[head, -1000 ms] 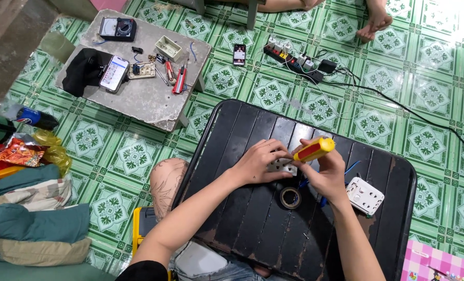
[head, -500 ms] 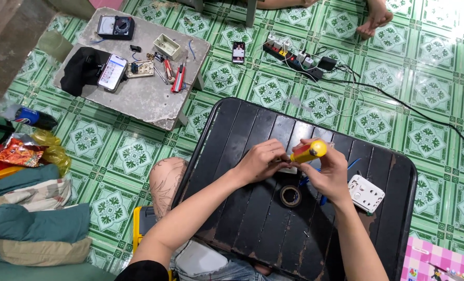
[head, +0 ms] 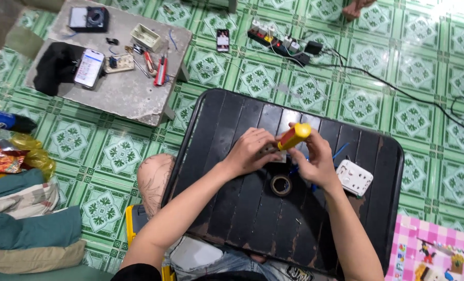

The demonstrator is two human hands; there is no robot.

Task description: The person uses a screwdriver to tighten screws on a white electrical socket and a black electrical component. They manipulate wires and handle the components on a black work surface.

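Note:
On the black slatted table (head: 227, 119) my left hand (head: 250, 150) is closed over a small whitish part, mostly hidden under my fingers. My right hand (head: 315, 158) grips a screwdriver with a yellow and orange handle (head: 294, 136), its tip pointing down into the part under my left hand. A roll of black tape (head: 281, 184) lies just below both hands. A white socket plate (head: 354, 177) rests to the right of my right hand, with blue wire (head: 340, 151) beside it.
A grey low stand (head: 128, 93) at upper left carries a phone (head: 89, 67), a meter (head: 88, 18), a black cloth, a white box and red-handled tools. A power strip (head: 276, 40) with cables lies on the green tiled floor. Cushions and bags sit at left, a pink checked sheet (head: 424, 244) at lower right.
Both hands stay together over the small part. The screwdriver handle has shifted slightly and my right hand has turned a little around it.

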